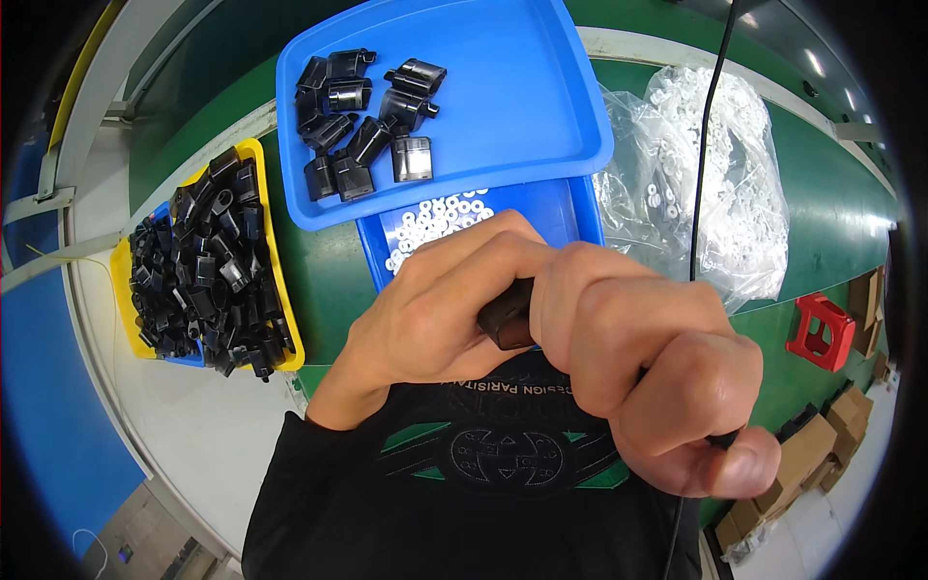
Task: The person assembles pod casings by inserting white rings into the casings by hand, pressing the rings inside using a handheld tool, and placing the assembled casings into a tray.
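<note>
My left hand (425, 314) is closed around a black plastic part (507, 317), of which only one end shows between the fingers. Pressed close beside it, my right hand (648, 358) is balled into a fist, nearer the camera. A bit of something black peeks out by its thumb, but the fist hides most of it. Beyond the hands, a light blue tray (512, 87) carries several black plastic housings (370, 140) with short spouts. A darker blue bin (585, 208) below it contains small white rings (440, 220).
Left of the trays, a yellow bin (290, 329) is heaped with black housings (208, 271). A clear bag of white pieces (735, 184) lies on the right of the green table (831, 217). A black cord (703, 145) hangs down behind my right hand. A red stool (820, 333) and cardboard boxes (807, 454) stand farther right.
</note>
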{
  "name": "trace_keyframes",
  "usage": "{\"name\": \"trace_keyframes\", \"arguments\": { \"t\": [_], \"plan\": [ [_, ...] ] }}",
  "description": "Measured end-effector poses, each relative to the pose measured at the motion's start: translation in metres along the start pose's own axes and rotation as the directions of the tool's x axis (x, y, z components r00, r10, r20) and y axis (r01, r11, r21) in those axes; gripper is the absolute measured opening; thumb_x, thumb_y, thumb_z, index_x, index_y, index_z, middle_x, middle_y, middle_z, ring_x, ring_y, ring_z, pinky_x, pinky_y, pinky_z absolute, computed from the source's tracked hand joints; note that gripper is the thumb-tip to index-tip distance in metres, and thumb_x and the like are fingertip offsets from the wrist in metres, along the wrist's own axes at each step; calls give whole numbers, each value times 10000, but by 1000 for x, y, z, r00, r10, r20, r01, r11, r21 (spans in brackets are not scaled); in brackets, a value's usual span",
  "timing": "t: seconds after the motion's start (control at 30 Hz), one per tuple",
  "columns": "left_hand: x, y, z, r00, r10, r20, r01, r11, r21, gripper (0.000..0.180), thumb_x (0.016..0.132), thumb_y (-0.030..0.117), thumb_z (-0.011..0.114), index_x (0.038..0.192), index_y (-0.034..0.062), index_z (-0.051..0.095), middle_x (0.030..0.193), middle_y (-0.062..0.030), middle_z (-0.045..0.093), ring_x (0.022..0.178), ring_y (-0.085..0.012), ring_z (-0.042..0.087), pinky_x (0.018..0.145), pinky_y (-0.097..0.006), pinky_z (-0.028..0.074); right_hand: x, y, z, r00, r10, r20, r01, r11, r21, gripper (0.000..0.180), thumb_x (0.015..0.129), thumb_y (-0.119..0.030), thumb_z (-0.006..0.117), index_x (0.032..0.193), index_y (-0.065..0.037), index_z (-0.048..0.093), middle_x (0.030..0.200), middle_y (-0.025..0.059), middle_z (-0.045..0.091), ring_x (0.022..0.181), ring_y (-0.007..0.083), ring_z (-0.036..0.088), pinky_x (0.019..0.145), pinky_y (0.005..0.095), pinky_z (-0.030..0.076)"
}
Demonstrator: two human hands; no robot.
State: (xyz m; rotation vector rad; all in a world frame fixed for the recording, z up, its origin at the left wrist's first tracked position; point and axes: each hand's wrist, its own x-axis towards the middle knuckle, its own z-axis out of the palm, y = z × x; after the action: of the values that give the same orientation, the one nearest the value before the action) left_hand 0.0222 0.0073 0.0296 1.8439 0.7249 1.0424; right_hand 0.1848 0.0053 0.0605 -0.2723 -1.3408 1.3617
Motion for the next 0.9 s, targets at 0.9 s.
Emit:
{"name": "trace_keyframes", "arguments": {
  "t": [0.9],
  "plan": [
    [-2,3,1,999,11,-48,-11,1000,6,372,594,-109,721,932,23,639,787,-78,628,661,-192,601,558,-269,455,-28,-55,-5,934,-28,-357,69,992,102,275,773,-71,715,735,-158,457,589,-17,441,557,118,391,513,271,308]
  ]
}}
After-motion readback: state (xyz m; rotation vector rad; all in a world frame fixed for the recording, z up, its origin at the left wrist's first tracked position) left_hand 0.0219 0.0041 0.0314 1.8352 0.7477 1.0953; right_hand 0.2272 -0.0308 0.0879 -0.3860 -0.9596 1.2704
